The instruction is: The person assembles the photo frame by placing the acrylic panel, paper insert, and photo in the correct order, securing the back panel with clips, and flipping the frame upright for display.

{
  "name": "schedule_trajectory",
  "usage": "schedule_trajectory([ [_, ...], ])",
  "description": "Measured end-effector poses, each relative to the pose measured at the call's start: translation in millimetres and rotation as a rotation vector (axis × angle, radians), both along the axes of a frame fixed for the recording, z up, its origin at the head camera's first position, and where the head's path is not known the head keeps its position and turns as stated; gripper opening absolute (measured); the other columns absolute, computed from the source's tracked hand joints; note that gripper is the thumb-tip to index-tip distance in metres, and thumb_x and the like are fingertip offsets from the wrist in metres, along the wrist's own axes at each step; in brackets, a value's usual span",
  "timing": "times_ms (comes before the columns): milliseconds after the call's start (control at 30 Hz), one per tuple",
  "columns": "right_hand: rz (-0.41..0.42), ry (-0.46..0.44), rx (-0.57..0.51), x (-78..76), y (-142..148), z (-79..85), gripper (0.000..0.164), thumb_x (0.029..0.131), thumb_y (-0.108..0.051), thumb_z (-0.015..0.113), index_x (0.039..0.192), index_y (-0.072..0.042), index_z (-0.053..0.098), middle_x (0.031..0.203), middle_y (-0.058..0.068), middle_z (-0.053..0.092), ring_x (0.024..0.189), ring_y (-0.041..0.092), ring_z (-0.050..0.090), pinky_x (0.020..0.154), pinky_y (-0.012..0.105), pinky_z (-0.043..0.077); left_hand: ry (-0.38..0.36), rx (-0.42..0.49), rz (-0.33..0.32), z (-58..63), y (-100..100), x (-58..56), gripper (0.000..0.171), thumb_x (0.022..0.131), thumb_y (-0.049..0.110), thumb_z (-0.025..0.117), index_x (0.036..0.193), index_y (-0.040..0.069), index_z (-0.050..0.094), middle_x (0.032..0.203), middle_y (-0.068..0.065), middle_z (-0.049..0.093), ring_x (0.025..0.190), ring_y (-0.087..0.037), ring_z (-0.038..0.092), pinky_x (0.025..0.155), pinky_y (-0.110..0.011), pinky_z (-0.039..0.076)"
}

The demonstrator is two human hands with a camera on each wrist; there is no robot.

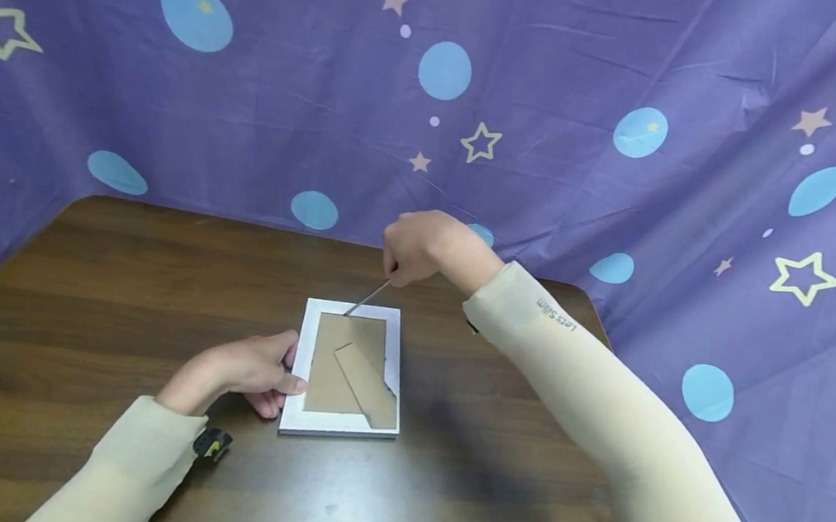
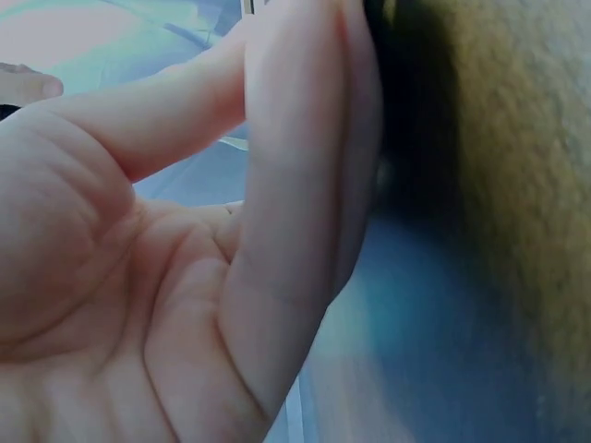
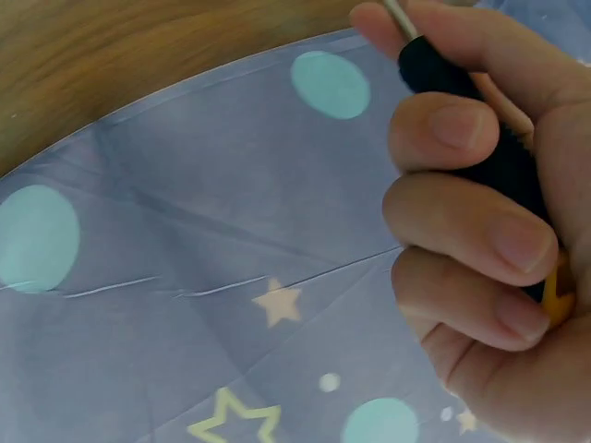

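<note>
A white picture frame lies on the table with its brown backing board facing up. A stand flap lies slanted across that board. My left hand grips the frame's left edge, thumb on top and the other fingers at the side. My right hand holds a screwdriver; its metal tip touches the inner top edge of the frame, by the backing board. In the right wrist view the fingers curl round its black and yellow handle.
The dark brown wooden table extends around the frame, its rounded far edge near the backdrop. A purple cloth with stars and blue dots hangs behind the table. A black wrist device sits by the left sleeve.
</note>
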State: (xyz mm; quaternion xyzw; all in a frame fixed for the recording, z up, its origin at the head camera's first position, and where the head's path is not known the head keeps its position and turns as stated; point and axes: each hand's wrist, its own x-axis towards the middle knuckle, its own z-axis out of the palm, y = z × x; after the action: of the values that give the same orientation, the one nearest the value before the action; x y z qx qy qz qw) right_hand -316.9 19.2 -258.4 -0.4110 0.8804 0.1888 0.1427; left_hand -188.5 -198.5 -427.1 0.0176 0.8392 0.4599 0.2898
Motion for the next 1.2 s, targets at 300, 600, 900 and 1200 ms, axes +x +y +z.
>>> schedule_trajectory([
  [300,0.033,0.169,0.008,38.1,-4,-13.5,0.038,0.092,-0.015,0.066,0.061,-0.026,0.047,0.067,-0.010,0.047,0.069,0.012,0.043,0.060,0.030,0.048,0.003,0.003,0.004,0.0,-2,0.5,0.035,0.099,0.007,0.074,0.113,-0.001,0.043,0.074,-0.016,0.064,0.055,-0.018,0.065,0.054,-0.033,0.065],
  [600,0.047,0.377,0.002,89.7,-6,-41.7,0.022,0.092,-0.009,0.064,0.080,-0.023,0.076,0.085,-0.004,0.076,0.066,0.012,0.062,0.063,0.037,0.066,0.010,0.014,0.009,-2.4,-2,0.6,0.035,0.099,0.005,0.075,0.111,-0.001,0.043,0.074,-0.017,0.065,0.055,-0.019,0.066,0.055,-0.034,0.066],
  [900,-0.200,0.056,-0.150,100.3,5,-45.1,0.023,0.091,-0.012,0.067,0.069,-0.017,0.063,0.073,-0.001,0.062,0.061,0.014,0.055,0.054,0.035,0.059,0.010,0.016,-0.007,-1.2,-1,-0.2,0.035,0.099,0.005,0.074,0.113,-0.001,0.042,0.076,-0.016,0.064,0.056,-0.019,0.066,0.055,-0.033,0.065],
  [1200,-0.264,-0.034,-0.235,105.0,18,-52.3,0.018,0.093,-0.001,0.061,0.078,-0.011,0.067,0.069,-0.001,0.054,0.058,0.013,0.047,0.046,0.026,0.045,0.001,0.020,-0.025,-2.9,-2,-4.0,0.035,0.100,0.006,0.073,0.113,-0.001,0.042,0.077,-0.016,0.064,0.056,-0.018,0.066,0.055,-0.031,0.065],
])
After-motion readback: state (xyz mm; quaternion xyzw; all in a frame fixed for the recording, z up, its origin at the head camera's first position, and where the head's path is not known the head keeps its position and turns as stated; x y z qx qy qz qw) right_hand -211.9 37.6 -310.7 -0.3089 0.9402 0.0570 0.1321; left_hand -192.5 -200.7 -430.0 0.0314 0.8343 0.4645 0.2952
